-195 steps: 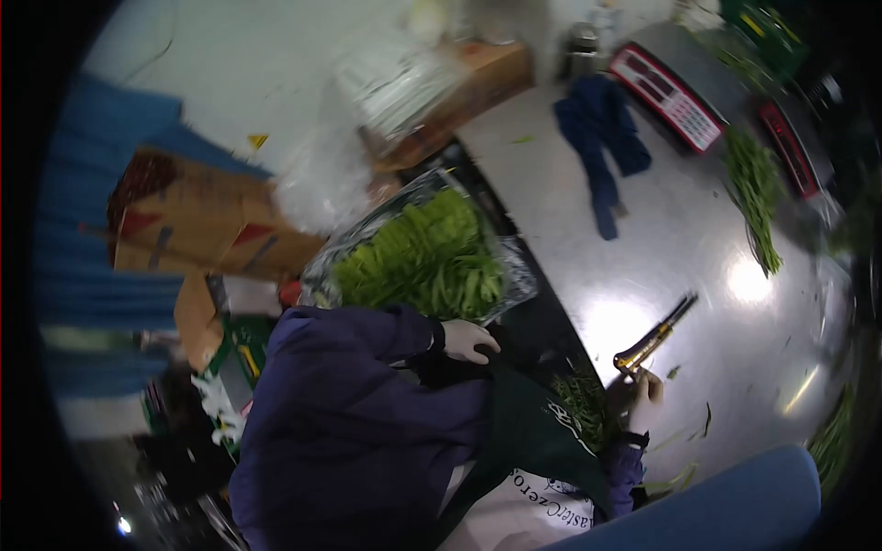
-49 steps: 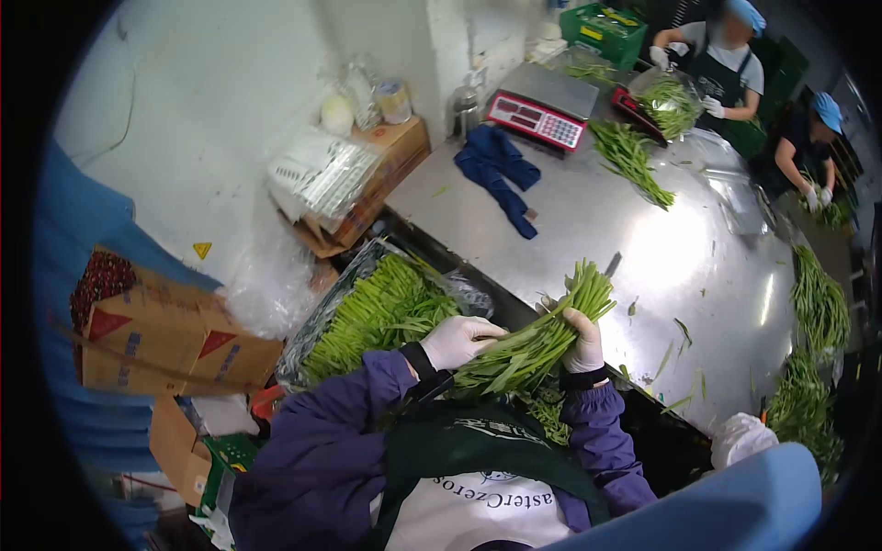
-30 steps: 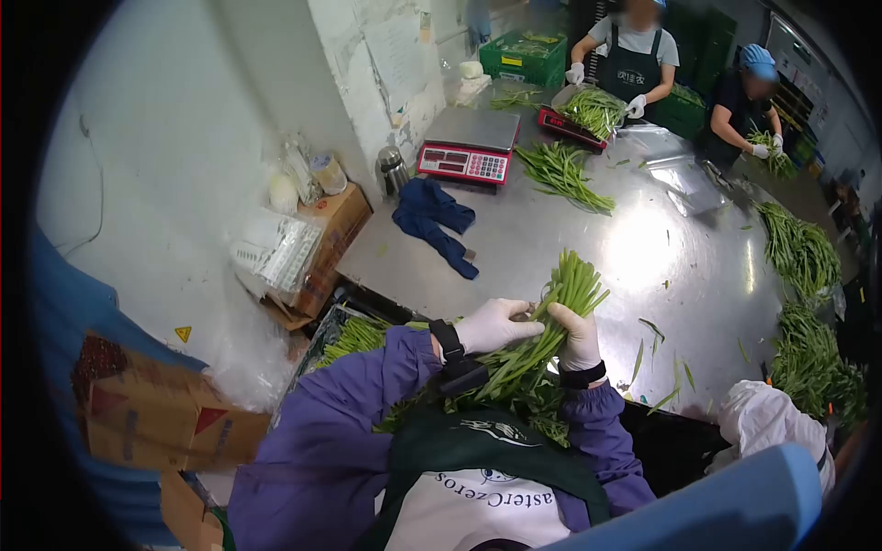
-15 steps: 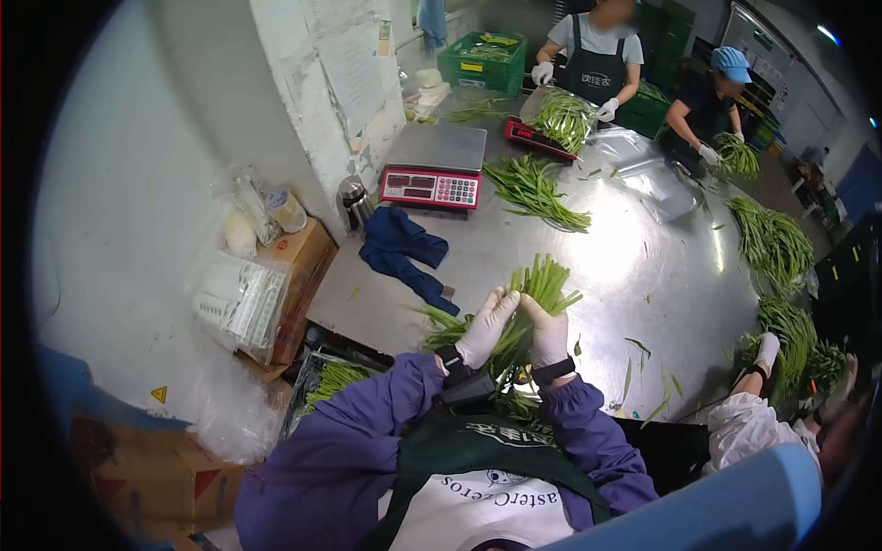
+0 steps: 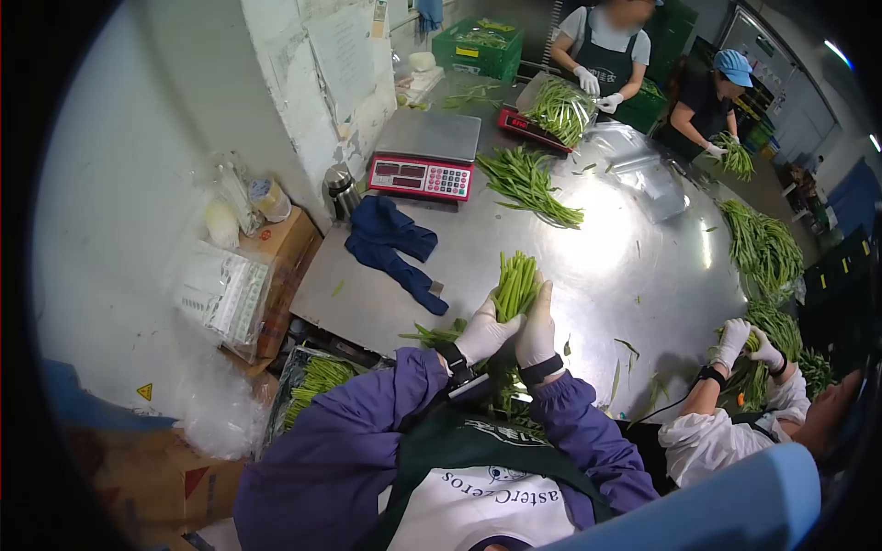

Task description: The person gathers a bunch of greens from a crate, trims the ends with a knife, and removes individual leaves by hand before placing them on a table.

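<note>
Above the table's near edge I hold an upright bunch of long green vegetable stems [image 5: 516,286], cut ends up and fairly even. My left hand [image 5: 487,334], in a white glove, is wrapped round the bunch from the left. Against its right side lies my gloved right hand [image 5: 538,329], fingers straight and together, so the stems sit between both hands. The lower part of the bunch is mostly hidden behind my hands and wrists. More greens [image 5: 434,334] lie beside my left wrist at the table edge.
A steel table [image 5: 606,312] carries a red scale [image 5: 421,176], a blue cloth [image 5: 390,241], a flask [image 5: 341,189] and a pile of greens [image 5: 528,188]. Co-workers stand opposite; another person's gloved hands [image 5: 732,342] handle greens at right. A crate of greens [image 5: 317,381] is at lower left.
The stems, fanned out before, are now gathered tighter and more upright. My right hand has gone from gripping with its thumb to lying along the side. The neighbour's hands have come together.
</note>
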Action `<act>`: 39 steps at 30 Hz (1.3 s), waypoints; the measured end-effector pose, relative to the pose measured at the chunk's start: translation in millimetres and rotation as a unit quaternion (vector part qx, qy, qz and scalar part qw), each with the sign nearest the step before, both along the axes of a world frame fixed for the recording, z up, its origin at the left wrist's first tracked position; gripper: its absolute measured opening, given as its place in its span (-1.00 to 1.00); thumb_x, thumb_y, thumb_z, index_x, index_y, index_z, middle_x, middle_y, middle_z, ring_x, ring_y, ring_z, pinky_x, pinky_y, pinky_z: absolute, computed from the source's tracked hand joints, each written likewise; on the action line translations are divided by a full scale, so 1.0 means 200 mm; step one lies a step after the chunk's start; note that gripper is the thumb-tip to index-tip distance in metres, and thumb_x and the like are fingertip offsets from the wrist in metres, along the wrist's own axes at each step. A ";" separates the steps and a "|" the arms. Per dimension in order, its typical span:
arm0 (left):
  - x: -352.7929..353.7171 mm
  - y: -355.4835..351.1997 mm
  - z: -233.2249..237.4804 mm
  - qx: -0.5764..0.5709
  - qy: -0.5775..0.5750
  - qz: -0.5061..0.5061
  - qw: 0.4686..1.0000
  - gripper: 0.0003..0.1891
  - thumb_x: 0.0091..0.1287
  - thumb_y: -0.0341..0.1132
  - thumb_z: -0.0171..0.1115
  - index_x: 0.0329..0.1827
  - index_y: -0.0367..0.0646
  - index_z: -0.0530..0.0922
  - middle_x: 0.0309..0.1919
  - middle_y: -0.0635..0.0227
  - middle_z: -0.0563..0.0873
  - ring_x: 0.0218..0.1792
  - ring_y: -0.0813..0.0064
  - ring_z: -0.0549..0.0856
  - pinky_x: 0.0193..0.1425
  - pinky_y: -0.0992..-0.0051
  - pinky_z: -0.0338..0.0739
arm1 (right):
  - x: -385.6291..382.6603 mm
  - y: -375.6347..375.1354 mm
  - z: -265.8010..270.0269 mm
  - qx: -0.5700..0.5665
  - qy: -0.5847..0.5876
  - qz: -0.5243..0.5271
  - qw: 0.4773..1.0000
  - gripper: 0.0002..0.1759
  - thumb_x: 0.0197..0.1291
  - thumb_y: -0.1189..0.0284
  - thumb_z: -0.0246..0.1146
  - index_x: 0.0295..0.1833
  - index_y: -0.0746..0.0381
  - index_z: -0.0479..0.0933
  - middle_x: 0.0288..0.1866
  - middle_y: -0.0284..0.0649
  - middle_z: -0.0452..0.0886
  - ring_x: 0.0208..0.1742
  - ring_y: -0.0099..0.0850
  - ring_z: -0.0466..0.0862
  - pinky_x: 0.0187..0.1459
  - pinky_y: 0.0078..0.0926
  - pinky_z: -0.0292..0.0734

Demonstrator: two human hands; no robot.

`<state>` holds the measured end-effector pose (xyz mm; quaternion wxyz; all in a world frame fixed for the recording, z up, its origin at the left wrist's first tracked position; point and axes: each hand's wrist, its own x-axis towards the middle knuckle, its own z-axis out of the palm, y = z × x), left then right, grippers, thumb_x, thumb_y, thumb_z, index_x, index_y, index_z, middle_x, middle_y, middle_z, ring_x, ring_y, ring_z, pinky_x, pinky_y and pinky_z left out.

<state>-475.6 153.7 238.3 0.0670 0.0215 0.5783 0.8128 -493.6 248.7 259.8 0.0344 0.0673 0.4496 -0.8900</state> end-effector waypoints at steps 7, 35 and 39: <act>-0.02 -0.03 -0.03 0.053 -0.029 -0.051 0.997 -0.37 0.14 -0.57 0.29 0.31 -0.18 0.29 0.12 0.36 0.54 0.12 0.51 0.53 0.20 0.48 0.43 | 0.01 0.07 0.03 0.169 0.022 0.074 0.983 -0.49 0.46 0.36 -0.11 0.44 0.30 0.14 0.38 -0.16 0.32 0.36 -0.41 0.33 0.35 -0.52 0.17; 0.10 0.10 0.10 -0.109 -0.044 -0.195 0.974 -0.41 0.07 -0.45 0.40 0.18 -0.28 0.37 -0.03 0.34 0.58 -0.02 0.54 0.57 0.13 0.50 0.44 | 0.09 0.41 -0.03 0.134 0.020 0.171 0.976 -0.50 0.28 0.36 0.17 0.27 0.34 0.30 0.09 -0.16 0.55 0.07 -0.42 0.56 0.13 -0.44 0.45; 0.11 0.11 0.17 -0.097 -0.025 -0.242 0.965 -0.55 0.08 -0.43 0.39 0.05 -0.28 0.45 -0.08 0.37 0.60 -0.06 0.57 0.57 0.08 0.52 0.46 | 0.12 0.43 -0.03 0.101 0.020 0.166 0.981 -0.44 0.28 0.28 0.20 0.29 0.33 0.28 0.11 -0.16 0.54 0.09 -0.39 0.55 0.17 -0.40 0.42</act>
